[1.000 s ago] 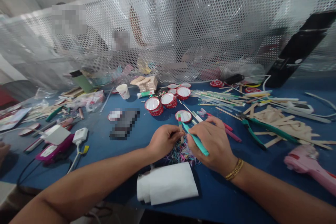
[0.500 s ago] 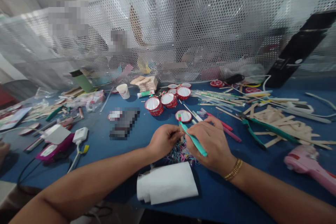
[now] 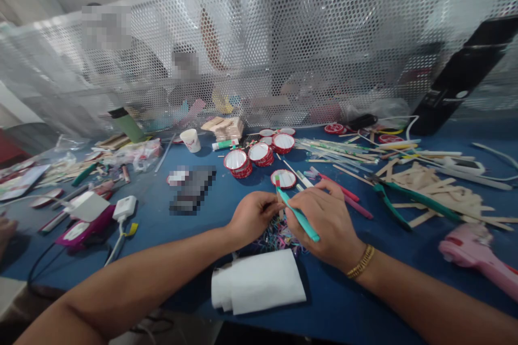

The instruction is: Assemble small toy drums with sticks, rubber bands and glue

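Note:
My left hand (image 3: 254,216) is closed, pinching a small wooden craft stick (image 3: 278,182) whose upper end shows green and red colouring. In my right hand (image 3: 327,221) is a turquoise marker pen (image 3: 304,220), its tip against or very near the stick. Below the hands lies a heap of colourful shredded strips (image 3: 279,234), partly hidden by my fingers. Just beyond the stick sits a round red-rimmed disc (image 3: 283,178) with a white face. In front of me rests a folded white cloth or paper (image 3: 261,283).
Stacks of red-rimmed discs (image 3: 240,170) stand further back. To the right are green-handled pliers (image 3: 421,202), loose wooden sticks (image 3: 441,188) and a pink glue gun (image 3: 477,259). At left lie a dark phone (image 3: 194,188) and a white charger (image 3: 87,206). A perforated metal screen (image 3: 307,38) closes the back.
Almost nothing differs. Both hands, the marker pen and the stick hold the same position, apart from a very slight shift of the view.

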`<control>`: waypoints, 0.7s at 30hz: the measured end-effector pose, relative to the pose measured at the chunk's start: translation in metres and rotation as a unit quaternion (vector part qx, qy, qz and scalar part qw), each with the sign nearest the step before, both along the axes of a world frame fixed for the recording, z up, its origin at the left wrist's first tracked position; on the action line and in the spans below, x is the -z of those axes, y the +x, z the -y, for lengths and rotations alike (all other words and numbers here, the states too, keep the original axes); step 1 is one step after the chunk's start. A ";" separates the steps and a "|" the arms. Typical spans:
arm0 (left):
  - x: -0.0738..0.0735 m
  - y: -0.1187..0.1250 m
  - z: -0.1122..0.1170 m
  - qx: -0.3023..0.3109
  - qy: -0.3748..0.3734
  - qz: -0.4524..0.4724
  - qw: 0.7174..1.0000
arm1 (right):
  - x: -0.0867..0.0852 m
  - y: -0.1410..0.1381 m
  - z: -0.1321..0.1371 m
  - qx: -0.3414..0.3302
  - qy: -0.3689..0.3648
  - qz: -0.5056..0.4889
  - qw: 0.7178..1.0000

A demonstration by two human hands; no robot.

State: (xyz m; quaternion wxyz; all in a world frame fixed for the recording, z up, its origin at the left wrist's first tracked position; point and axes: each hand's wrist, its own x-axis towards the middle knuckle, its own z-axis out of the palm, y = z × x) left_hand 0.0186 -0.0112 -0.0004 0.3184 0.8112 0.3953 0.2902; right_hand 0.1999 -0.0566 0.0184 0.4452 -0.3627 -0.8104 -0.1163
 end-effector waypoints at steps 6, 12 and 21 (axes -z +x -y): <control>0.000 0.000 0.000 -0.010 -0.005 0.005 1.000 | -0.001 0.001 -0.002 0.015 0.012 0.002 1.000; -0.001 0.000 0.001 -0.007 0.003 0.003 1.000 | 0.000 0.000 0.000 -0.001 0.006 -0.001 1.000; 0.000 0.000 0.000 -0.011 0.016 -0.004 1.000 | -0.002 0.000 0.000 0.010 0.016 -0.009 1.000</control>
